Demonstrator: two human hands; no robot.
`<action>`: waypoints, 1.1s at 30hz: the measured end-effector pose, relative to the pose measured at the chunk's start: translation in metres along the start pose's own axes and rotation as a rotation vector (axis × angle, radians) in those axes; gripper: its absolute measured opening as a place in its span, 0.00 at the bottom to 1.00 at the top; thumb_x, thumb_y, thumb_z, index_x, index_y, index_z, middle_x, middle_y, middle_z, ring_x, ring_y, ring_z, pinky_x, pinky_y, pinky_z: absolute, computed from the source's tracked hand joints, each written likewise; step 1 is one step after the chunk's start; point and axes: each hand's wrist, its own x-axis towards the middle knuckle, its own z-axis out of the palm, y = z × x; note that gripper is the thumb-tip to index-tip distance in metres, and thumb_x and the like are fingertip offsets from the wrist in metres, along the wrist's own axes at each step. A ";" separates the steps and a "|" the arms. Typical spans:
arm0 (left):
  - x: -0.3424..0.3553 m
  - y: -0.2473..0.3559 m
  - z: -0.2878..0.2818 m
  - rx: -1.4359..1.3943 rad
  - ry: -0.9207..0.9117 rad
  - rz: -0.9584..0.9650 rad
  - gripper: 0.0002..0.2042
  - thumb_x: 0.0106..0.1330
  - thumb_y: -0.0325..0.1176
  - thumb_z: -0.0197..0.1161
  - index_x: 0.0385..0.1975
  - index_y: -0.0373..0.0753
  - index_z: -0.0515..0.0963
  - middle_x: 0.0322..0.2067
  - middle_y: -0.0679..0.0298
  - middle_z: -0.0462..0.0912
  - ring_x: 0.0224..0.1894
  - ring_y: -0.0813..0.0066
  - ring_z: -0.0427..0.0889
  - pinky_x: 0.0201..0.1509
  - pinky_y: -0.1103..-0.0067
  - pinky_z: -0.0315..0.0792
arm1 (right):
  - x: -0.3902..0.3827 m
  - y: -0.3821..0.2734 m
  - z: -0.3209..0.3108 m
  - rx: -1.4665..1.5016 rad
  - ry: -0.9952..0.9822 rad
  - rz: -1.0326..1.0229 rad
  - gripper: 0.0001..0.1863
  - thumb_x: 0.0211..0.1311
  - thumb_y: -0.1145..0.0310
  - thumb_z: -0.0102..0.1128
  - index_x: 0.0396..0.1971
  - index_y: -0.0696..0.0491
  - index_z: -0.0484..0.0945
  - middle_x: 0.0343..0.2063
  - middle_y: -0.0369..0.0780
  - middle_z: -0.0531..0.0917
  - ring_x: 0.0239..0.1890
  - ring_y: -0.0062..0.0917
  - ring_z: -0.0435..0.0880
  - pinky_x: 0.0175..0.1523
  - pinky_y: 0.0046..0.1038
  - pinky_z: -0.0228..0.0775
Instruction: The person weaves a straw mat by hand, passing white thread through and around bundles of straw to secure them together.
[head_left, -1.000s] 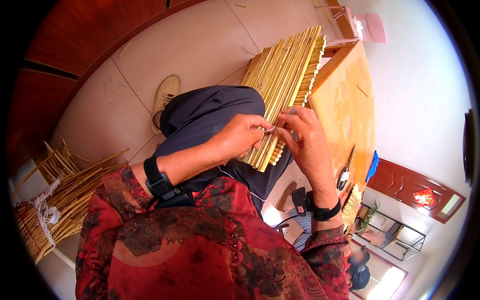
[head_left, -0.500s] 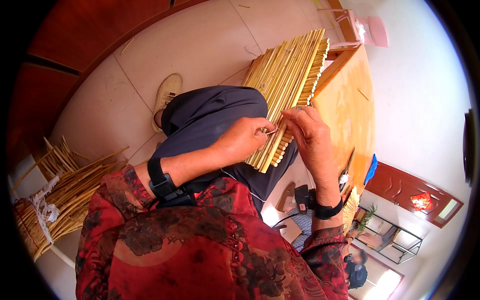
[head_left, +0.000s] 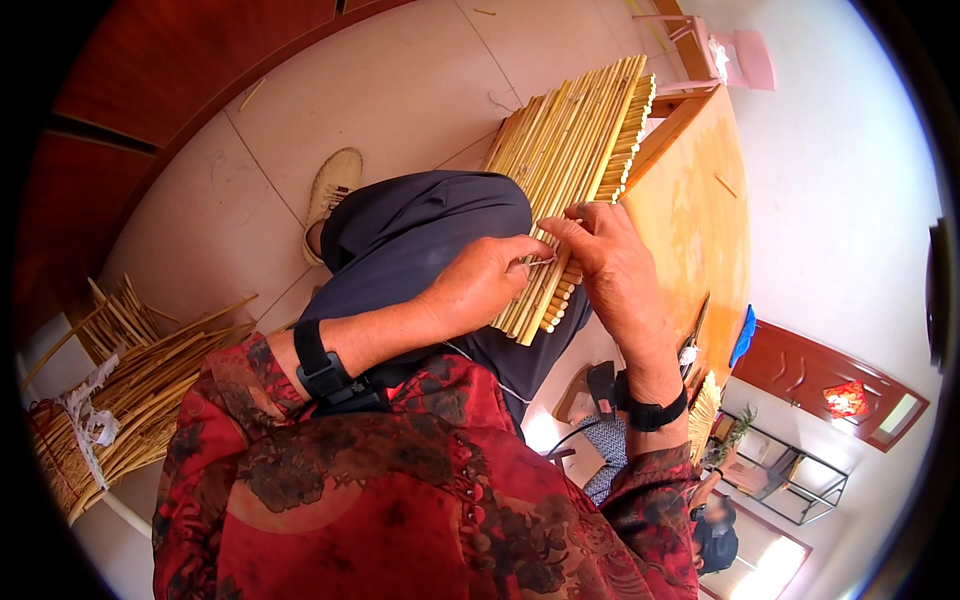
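A mat of pale yellow reed rods (head_left: 565, 130), bound side by side, rests across my dark-trousered leg (head_left: 420, 215). My left hand (head_left: 480, 280) pinches a thin light cord (head_left: 540, 262) at the mat's lower part, its fingertips against the rods. Just right of it, my right hand (head_left: 610, 270) bends its fingers over the mat's edge, thumb pointing toward the cord; what those fingers hold is hidden or too small to name.
A wooden table (head_left: 710, 160) borders the mat on the right, near a pink chair (head_left: 748, 58). Loose reed bundles (head_left: 135, 420) lie at left. A co-worker (head_left: 715, 540) is at lower right, below a metal rack (head_left: 785, 470). Dark red panels (head_left: 130, 70) line the upper left.
My right hand has shifted up and slightly left, its thumb reaching farther over the rods. My left hand sits slightly lower than a second ago, still at the cord.
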 end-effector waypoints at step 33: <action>0.001 -0.007 0.004 0.353 0.036 0.273 0.11 0.56 0.22 0.53 0.39 0.35 0.74 0.32 0.51 0.77 0.37 0.54 0.77 0.40 0.71 0.71 | 0.004 0.008 0.001 -0.195 -0.016 -0.072 0.06 0.38 0.73 0.56 0.22 0.54 0.75 0.26 0.38 0.73 0.34 0.31 0.71 0.37 0.29 0.66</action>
